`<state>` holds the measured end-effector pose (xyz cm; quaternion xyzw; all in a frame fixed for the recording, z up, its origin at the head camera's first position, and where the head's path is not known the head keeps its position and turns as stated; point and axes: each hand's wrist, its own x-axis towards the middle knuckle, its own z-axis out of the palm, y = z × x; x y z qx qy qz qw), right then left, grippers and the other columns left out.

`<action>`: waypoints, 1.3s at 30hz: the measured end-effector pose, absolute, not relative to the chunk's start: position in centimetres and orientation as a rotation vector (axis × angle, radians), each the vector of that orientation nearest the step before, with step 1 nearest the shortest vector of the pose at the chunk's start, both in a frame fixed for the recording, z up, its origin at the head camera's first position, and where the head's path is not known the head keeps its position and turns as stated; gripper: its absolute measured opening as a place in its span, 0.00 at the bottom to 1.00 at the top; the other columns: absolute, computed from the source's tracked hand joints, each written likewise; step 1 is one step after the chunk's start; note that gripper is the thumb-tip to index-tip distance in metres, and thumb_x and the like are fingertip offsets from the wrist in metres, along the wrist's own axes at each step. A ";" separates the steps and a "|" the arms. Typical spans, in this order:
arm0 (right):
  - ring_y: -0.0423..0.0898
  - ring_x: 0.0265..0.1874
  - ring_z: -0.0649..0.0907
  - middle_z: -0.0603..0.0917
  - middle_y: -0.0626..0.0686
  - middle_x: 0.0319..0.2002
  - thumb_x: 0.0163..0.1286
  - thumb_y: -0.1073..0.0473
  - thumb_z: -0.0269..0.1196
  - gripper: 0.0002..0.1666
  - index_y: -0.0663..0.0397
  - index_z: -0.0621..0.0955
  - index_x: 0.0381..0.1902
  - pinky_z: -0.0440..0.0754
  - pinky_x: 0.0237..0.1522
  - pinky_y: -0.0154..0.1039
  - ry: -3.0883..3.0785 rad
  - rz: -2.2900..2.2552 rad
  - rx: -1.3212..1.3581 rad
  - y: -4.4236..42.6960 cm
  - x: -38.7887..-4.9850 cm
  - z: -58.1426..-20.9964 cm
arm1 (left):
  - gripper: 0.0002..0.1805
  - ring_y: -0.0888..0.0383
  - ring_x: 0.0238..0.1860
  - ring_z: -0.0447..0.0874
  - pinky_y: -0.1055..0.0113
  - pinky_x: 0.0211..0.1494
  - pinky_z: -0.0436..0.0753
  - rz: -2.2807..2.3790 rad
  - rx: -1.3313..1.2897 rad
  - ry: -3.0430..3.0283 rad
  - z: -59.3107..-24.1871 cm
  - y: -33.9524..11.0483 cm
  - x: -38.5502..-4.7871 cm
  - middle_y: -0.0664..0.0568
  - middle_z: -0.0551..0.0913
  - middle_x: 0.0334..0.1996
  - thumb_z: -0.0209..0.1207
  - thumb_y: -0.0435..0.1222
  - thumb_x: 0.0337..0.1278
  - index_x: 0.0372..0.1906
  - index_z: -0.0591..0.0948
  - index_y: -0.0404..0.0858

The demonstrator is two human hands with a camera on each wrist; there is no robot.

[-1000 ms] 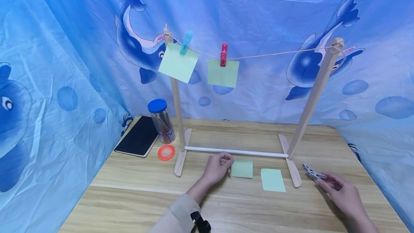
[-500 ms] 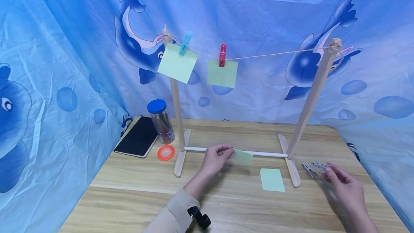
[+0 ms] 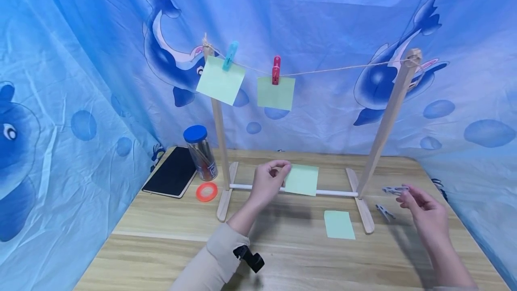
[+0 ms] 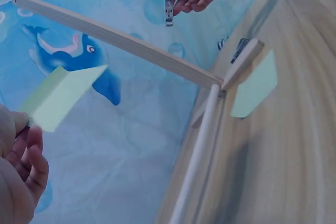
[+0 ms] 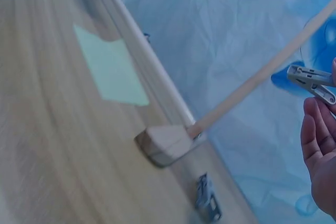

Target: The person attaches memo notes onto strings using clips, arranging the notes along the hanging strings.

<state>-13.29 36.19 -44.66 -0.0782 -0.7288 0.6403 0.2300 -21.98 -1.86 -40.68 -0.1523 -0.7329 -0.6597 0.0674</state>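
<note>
My left hand [image 3: 269, 183] pinches a pale green sticky note [image 3: 302, 179] by its left edge, above the table and in front of the white bar. In the left wrist view the held note [image 4: 62, 98] shows a crease. To the right, my right hand [image 3: 427, 212] holds a grey clothespin [image 3: 395, 190] between thumb and fingers, off the table. Another grey clothespin [image 3: 385, 212] lies on the table beside the rack's right foot. A second green note [image 3: 339, 225] lies flat between the hands. Two green notes hang from the string, under a teal clothespin [image 3: 230, 55] and a red clothespin [image 3: 276, 70].
A wooden rack with a right post [image 3: 388, 125], a left post [image 3: 219, 134] and a white bar [image 3: 337, 193] stands mid-table, its string [image 3: 343, 68] strung across the top. At left are a black notebook [image 3: 171, 172], a blue-lidded jar [image 3: 200, 154] and orange tape [image 3: 206, 191].
My left hand has raised the note from the table to above the white bar. My right hand has lifted one grey clothespin off the table, leaving the other behind.
</note>
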 end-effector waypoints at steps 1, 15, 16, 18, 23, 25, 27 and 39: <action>0.33 0.29 0.86 0.89 0.38 0.31 0.72 0.64 0.65 0.13 0.48 0.86 0.51 0.82 0.34 0.22 -1.964 1.794 -0.182 36.0 -13.4 -44.5 | 0.08 0.62 0.18 0.75 0.73 0.17 0.70 -1.964 -0.465 -2.207 -40.5 -1.8 -22.0 0.51 0.83 0.23 0.64 0.38 0.68 0.44 0.88 0.39; 0.36 0.29 0.87 0.89 0.45 0.30 0.70 0.72 0.63 0.11 0.62 0.86 0.49 0.83 0.36 0.25 -1.817 1.840 0.073 34.3 -15.1 -41.2 | 0.10 0.61 0.19 0.75 0.71 0.19 0.71 -1.880 -0.518 -2.097 -38.2 -1.2 -22.6 0.54 0.80 0.20 0.63 0.41 0.68 0.43 0.89 0.39; 0.36 0.30 0.87 0.89 0.45 0.31 0.70 0.73 0.63 0.11 0.64 0.85 0.49 0.83 0.36 0.25 -1.831 1.824 0.093 34.2 -15.2 -40.9 | 0.10 0.61 0.19 0.75 0.71 0.19 0.72 -1.878 -0.520 -2.089 -38.0 -1.2 -22.6 0.54 0.80 0.20 0.63 0.41 0.68 0.43 0.89 0.39; 0.35 0.30 0.87 0.89 0.43 0.31 0.69 0.72 0.64 0.12 0.64 0.85 0.49 0.83 0.36 0.24 -1.918 1.730 0.109 33.9 -15.3 -40.3 | 0.10 0.61 0.19 0.75 0.71 0.19 0.72 -1.875 -0.532 -2.079 -37.7 -1.1 -22.6 0.53 0.81 0.20 0.63 0.40 0.68 0.43 0.89 0.39; 0.31 0.30 0.86 0.87 0.36 0.32 0.68 0.72 0.66 0.15 0.68 0.84 0.52 0.81 0.36 0.22 -2.109 1.440 0.136 32.9 -15.4 -38.4 | 0.11 0.60 0.18 0.75 0.70 0.19 0.72 -1.835 -0.592 -2.066 -36.8 -1.0 -22.5 0.52 0.80 0.18 0.62 0.41 0.69 0.42 0.88 0.38; 0.31 0.30 0.86 0.87 0.35 0.32 0.68 0.73 0.65 0.15 0.70 0.83 0.53 0.81 0.35 0.22 -2.122 1.391 0.172 32.5 -15.6 -37.6 | 0.11 0.60 0.17 0.74 0.70 0.19 0.72 -1.810 -0.620 -2.055 -36.5 -1.0 -22.5 0.52 0.79 0.17 0.61 0.41 0.70 0.41 0.88 0.38; 0.31 0.30 0.86 0.87 0.35 0.32 0.68 0.72 0.65 0.16 0.69 0.83 0.53 0.80 0.34 0.22 -2.133 1.355 0.211 32.1 -15.7 -36.7 | 0.11 0.60 0.17 0.74 0.71 0.19 0.71 -1.783 -0.646 -2.043 -36.2 -0.9 -22.6 0.53 0.78 0.16 0.61 0.40 0.70 0.40 0.88 0.37; 0.32 0.30 0.87 0.90 0.47 0.31 0.69 0.68 0.67 0.14 0.75 0.83 0.49 0.75 0.24 0.21 -2.067 1.271 0.437 30.1 -17.1 -31.1 | 0.09 0.59 0.16 0.71 0.72 0.19 0.70 -1.681 -0.738 -1.923 -33.5 -0.2 -22.7 0.50 0.78 0.15 0.62 0.37 0.68 0.37 0.89 0.35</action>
